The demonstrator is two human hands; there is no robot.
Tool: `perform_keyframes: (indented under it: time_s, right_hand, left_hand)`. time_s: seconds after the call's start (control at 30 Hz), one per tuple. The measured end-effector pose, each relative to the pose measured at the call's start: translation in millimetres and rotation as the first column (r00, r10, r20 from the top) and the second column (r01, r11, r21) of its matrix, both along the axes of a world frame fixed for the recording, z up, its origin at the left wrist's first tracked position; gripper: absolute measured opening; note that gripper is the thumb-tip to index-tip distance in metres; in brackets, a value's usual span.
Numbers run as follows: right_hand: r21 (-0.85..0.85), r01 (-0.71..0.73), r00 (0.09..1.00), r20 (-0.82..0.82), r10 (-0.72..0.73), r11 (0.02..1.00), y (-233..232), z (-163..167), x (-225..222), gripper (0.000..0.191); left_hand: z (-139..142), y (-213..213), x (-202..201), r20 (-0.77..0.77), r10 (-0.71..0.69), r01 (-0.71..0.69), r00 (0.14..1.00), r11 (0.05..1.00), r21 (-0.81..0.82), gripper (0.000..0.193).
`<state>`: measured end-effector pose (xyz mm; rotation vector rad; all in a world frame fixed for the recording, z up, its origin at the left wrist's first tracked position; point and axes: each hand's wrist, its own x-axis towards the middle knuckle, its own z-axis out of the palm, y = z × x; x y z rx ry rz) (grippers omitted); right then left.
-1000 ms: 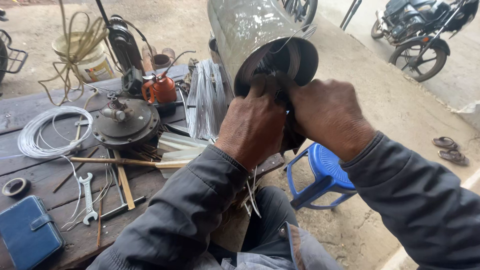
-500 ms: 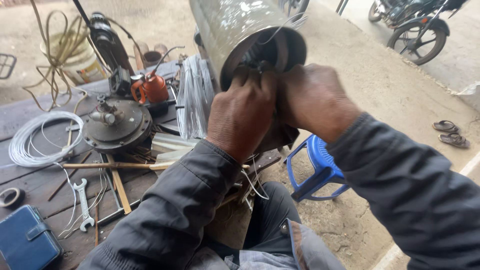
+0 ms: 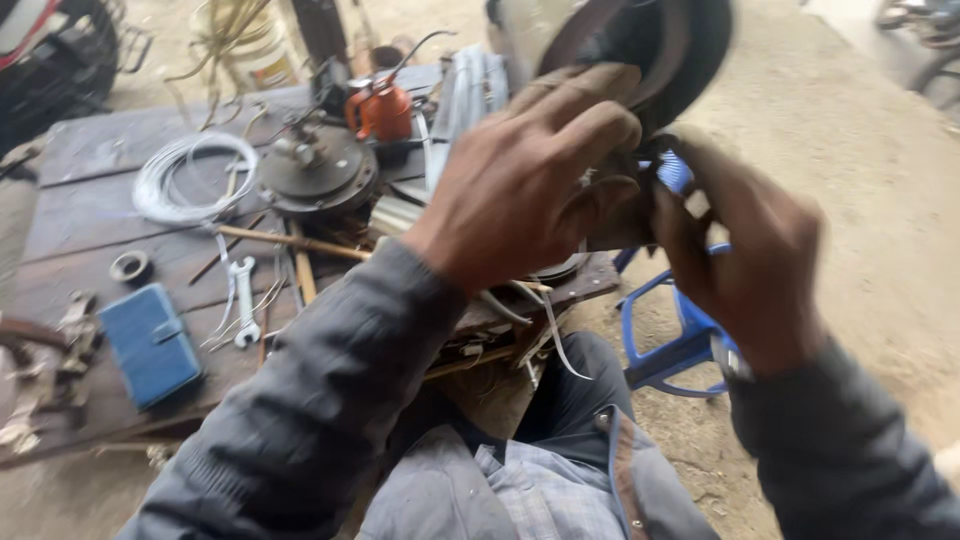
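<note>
In the head view, a round metal housing [image 3: 640, 40] is at the upper middle of the frame, blurred. The left hand [image 3: 530, 180] lies on its dark open end, fingers curled over the rim. The right hand [image 3: 740, 260] is just below, at middle right; its grip is blurred and I cannot tell how it stands. On the wooden surface [image 3: 90, 190] at left lie a wire coil [image 3: 190, 175], a wrench [image 3: 243, 300] and a blue wallet [image 3: 150, 345]. A blue stool [image 3: 680, 340] is under the hands.

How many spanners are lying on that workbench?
1 that I can make out: a silver spanner on the dark bench, right of the blue case. Clutter may hide others.
</note>
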<state>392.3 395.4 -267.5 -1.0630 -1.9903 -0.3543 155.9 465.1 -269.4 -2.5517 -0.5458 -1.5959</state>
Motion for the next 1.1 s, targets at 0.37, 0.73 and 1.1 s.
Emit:
perform_keyframes:
  time_s: [0.37, 0.73, 1.1]
  right_hand:
    - [-0.469, 0.090, 0.995, 0.010, -0.097, 0.879, 5.1, -212.2, -43.3, 0.067]
    - [-0.538, 0.020, 0.992, 0.113, 0.049, 0.843, 17.8, -185.5, -85.8, 0.034]
    - [-0.578, -0.027, 0.999, -0.042, 0.004, 0.816, 45.5, -166.2, -138.5, 0.041]
  left_hand:
    - [-170.5, -30.2, -93.2, -0.272, 0.630, -0.580, 0.728, 0.354, -0.734, 0.030]
    - [-112.1, -30.7, -130.7, -0.647, 0.605, -0.812, 0.463, -0.004, -0.584, 0.049]
    - [-101.5, -60.7, -177.4, -0.624, 0.618, -0.695, 0.479, -0.167, -0.699, 0.051]
